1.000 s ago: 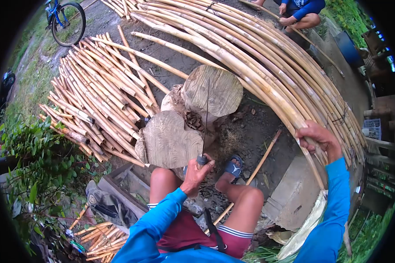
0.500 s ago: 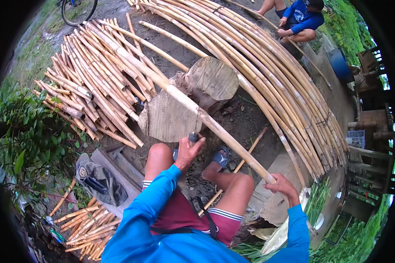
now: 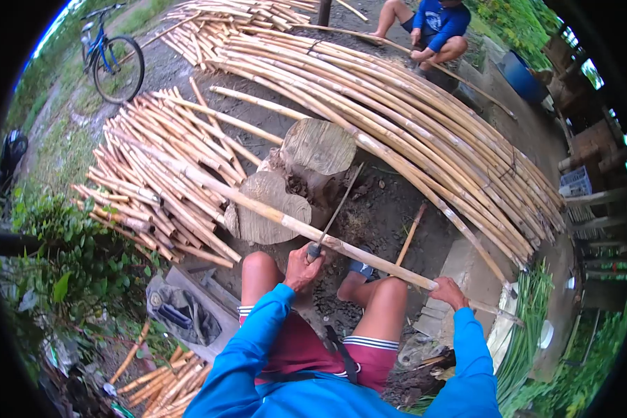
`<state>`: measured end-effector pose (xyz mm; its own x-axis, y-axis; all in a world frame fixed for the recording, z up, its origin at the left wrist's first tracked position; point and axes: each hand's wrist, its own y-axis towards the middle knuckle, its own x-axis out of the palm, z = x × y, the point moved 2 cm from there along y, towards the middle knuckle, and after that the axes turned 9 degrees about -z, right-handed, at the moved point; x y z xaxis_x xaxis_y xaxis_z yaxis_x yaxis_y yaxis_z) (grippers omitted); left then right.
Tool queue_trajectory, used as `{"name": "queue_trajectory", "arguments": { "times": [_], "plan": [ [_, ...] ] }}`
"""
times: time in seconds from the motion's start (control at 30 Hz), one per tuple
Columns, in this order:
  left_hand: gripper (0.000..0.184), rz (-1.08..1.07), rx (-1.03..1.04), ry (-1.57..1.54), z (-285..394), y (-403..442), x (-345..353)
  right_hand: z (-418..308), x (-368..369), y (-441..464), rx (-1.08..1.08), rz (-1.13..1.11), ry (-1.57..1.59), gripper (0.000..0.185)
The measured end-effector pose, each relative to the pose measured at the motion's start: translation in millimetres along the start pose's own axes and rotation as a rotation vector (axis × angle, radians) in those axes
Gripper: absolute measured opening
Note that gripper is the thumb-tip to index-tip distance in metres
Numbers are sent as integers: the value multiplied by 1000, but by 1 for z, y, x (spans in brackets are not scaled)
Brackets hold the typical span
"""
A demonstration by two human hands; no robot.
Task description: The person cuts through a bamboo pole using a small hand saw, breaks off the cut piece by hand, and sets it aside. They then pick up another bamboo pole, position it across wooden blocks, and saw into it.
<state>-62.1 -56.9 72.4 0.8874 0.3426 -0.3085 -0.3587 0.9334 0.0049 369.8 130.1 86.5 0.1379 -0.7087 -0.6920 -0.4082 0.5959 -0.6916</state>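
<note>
Dark soil is bordered by long poles. Relative to half a second earlier, the held pole has been shifted nearer the person's knees and is now seen across the nearer stump; its end is grasped by the right hand. The knife, handle clenched in the left hand, is now tilted rightward.

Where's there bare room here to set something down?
The farther log has a bare top, bordered by long poles. Dark ground lies open between that log, those poles and the held pole, though the blade juts over part. Crowded: the nearer log, crossed by the held pole, and the cut poles piled left of it.
</note>
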Motion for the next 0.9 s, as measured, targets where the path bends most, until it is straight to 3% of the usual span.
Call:
{"name": "queue_trajectory", "arguments": {
  "times": [0.07, 0.27, 0.4, 0.47, 0.53, 0.57, 0.6, 0.67, 0.73, 0.77, 0.9],
  "plan": [
    [16, -14, -7, -22, -9, -5, 3, 3, 4, 0, 23, 82, -4, 34],
    [14, -64, -297, -324, -38, -14, 9, -13, 15, -3, 157, 296, 43, 30],
    [20, -126, -294, -246, -14, -15, 7, -11, 28, 0, 188, 370, 56, 28],
    [25, -151, -182, -46, -40, -15, 6, -14, 28, -2, 220, 335, 42, 28],
    [12, -253, 312, 543, -58, -16, 1, -13, 32, -2, 243, 354, 50, 28],
    [12, -262, 313, 550, -57, -18, 4, -15, 35, -1, 235, 381, 40, 27],
    [13, -229, 110, 384, -58, -17, 6, -16, 37, 0, 234, 386, 48, 27],
    [15, -197, -85, 214, -65, -13, 7, -20, 42, -4, 233, 484, 49, 27],
    [21, -275, 245, 538, -63, -13, 9, -23, 51, -7, 230, 590, 38, 27],
    [21, -271, 248, 535, -67, -13, 12, -22, 52, -7, 218, 694, 25, 27],
    [21, -269, 268, 693, -66, -13, 10, -19, 51, -1, 217, 703, 25, 28]
  ]
}}
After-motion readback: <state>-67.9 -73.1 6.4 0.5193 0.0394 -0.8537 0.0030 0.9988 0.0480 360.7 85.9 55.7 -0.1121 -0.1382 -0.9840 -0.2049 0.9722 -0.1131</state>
